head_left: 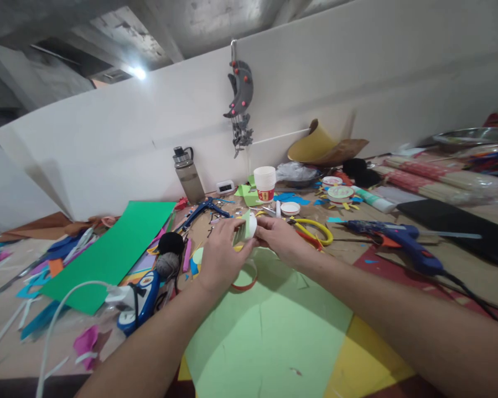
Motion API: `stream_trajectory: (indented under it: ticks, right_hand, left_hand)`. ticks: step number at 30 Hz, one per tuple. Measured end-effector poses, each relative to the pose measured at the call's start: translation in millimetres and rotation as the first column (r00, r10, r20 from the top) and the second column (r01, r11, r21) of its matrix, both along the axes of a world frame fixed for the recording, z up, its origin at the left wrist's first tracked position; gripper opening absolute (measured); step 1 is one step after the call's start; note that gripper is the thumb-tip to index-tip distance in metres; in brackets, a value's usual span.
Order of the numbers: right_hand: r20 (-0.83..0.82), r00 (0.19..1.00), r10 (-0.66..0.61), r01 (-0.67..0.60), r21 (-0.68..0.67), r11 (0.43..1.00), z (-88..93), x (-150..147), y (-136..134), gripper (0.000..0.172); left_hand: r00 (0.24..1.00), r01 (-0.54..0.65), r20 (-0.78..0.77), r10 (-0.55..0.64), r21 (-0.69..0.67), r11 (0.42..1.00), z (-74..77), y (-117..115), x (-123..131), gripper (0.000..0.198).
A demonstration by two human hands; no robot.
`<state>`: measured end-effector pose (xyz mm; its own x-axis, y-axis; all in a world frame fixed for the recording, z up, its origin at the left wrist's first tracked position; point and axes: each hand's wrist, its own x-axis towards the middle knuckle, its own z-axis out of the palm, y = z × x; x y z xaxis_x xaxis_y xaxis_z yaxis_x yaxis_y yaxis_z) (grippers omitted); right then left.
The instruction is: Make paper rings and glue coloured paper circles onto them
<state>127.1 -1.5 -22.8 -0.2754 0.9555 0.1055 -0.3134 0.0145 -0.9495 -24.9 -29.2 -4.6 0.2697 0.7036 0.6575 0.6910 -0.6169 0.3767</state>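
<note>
Both my hands meet over the middle of the table. My left hand (pixel 221 253) curls round a small paper cup (pixel 247 226) lying on its side, with pale green paper strips along its wall. From the other side, my right hand (pixel 279 237) pinches the same cup at its white base. Below the hands a cut red-and-white paper ring (pixel 246 283) lies on a light green sheet (pixel 269 326). Yellow-handled scissors (pixel 315 230) lie just right of my right hand.
A blue glue gun (pixel 402 241) with its cord lies at the right. Stacked paper cups (pixel 265 183), a water bottle (pixel 188 176), a dark green sheet (pixel 112 251), yarn balls (pixel 169 253), a power strip (pixel 138 301) and paper scraps crowd the table. A white partition stands behind.
</note>
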Motion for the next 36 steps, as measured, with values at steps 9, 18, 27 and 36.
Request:
stream_trajectory:
  ticks: [9,18,27,36]
  right_hand:
    - [-0.069,0.997,-0.038,0.034,-0.057,0.998,3.1,0,-4,0.016]
    - [-0.238,0.970,-0.044,0.007,-0.157,0.988,9.8,-2,-10,0.016]
    - [-0.118,0.992,-0.052,0.042,-0.085,0.995,6.9,-3,-11,0.010]
    - [0.484,0.647,-0.589,0.100,0.712,0.695,15.6,10,-21,0.018]
  left_hand:
    - [0.993,0.019,0.121,-0.014,-0.037,0.999,0.4,2,-2,0.026]
    - [0.994,0.051,0.093,-0.053,0.018,0.999,2.9,1,-1,0.027]
    - [0.944,0.109,0.329,-0.030,-0.225,0.968,4.4,2,0,0.027]
    - [0.670,0.453,0.730,0.135,-0.546,0.705,8.6,12,-7,0.042]
